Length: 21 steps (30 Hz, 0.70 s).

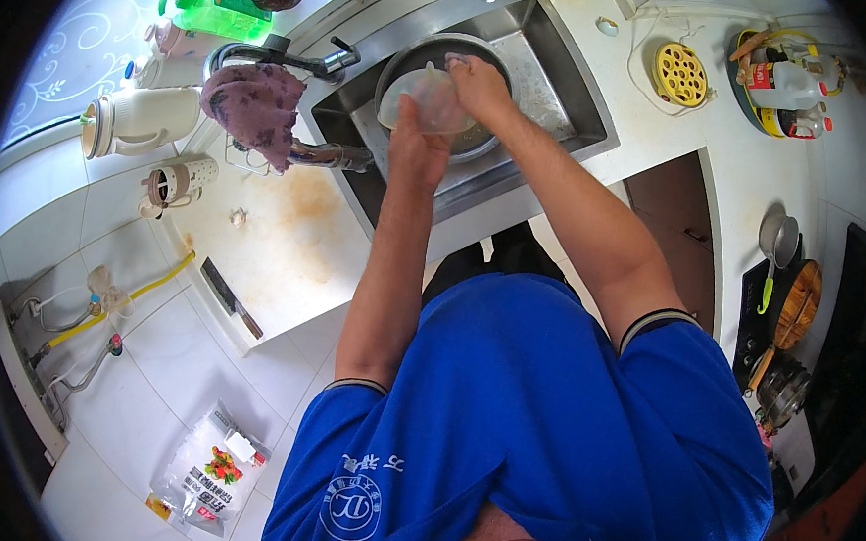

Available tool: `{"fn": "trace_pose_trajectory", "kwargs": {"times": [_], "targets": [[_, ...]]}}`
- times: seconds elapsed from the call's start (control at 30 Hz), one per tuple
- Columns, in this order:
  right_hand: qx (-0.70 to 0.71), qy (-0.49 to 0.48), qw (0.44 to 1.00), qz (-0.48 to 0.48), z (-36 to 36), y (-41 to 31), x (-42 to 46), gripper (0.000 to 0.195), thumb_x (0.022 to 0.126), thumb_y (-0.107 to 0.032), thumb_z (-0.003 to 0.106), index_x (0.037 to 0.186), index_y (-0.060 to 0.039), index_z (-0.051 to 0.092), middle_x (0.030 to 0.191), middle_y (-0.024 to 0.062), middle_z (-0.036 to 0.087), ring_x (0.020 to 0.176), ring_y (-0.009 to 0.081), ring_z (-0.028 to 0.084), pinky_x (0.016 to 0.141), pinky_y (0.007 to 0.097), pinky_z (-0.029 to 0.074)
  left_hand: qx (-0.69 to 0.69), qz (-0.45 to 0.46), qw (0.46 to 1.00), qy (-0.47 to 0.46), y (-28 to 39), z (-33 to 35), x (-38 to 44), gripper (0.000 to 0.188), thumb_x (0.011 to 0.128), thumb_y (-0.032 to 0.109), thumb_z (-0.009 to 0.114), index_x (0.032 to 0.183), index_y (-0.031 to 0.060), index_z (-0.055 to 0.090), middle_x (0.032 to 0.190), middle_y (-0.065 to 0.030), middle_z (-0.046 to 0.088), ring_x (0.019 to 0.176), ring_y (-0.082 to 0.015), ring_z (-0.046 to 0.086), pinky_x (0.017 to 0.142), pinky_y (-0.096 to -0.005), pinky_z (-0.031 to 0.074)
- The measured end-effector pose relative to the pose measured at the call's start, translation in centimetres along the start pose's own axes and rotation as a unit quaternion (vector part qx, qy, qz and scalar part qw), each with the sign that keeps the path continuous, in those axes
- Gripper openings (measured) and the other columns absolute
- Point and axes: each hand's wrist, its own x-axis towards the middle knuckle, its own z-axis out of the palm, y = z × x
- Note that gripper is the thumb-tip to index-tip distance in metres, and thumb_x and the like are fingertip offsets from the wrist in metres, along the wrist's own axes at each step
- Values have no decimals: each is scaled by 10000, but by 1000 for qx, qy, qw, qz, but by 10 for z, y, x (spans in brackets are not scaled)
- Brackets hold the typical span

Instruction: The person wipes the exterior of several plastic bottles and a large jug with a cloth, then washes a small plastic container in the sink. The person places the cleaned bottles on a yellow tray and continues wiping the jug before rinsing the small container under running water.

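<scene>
My left hand (419,151) grips a translucent plastic bowl (421,95) from its near side, thumb against the surface. The bowl is tilted above a round metal pan (397,60) in the stainless steel sink (563,85). At the bowl's far right edge, my right hand (481,91) has its fingers closed on a small greyish cloth or scrubber (457,59), mostly hidden by the fingers. Behind the hands, the pan's inside shows only in part. The chrome faucet (332,156) reaches over the sink's left edge.
A purple cloth (253,107) hangs over the faucet. Left on the counter are a white jug (148,119), a patterned cup (185,181) and a knife (231,295). To the right stand a yellow holed rack (680,74), a bottle tray (738,81) and a small saucepan (778,239).
</scene>
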Motion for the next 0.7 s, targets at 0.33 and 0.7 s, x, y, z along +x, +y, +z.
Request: {"fn": "trace_pose_trajectory", "kwargs": {"times": [0.33,0.7], "targets": [[-85,5,980,-181,-10,-30,-41,428,1027,-323,518,1236,19,669,1236,249,680,1129,406,660,956,502,529,59,-2,998,14,-3,-5,5,526,1126,422,415,1463,27,497,1441,-125,604,1293,-274,609,1105,-446,492],[120,-174,977,15,-36,-35,0,435,1071,-394,523,1158,1,684,820,53,675,680,150,632,600,343,521,47,-42,995,-75,20,1,-16,592,1112,462,426,1508,23,435,1499,-214,545,1362,-347,563,1126,-466,478]]}}
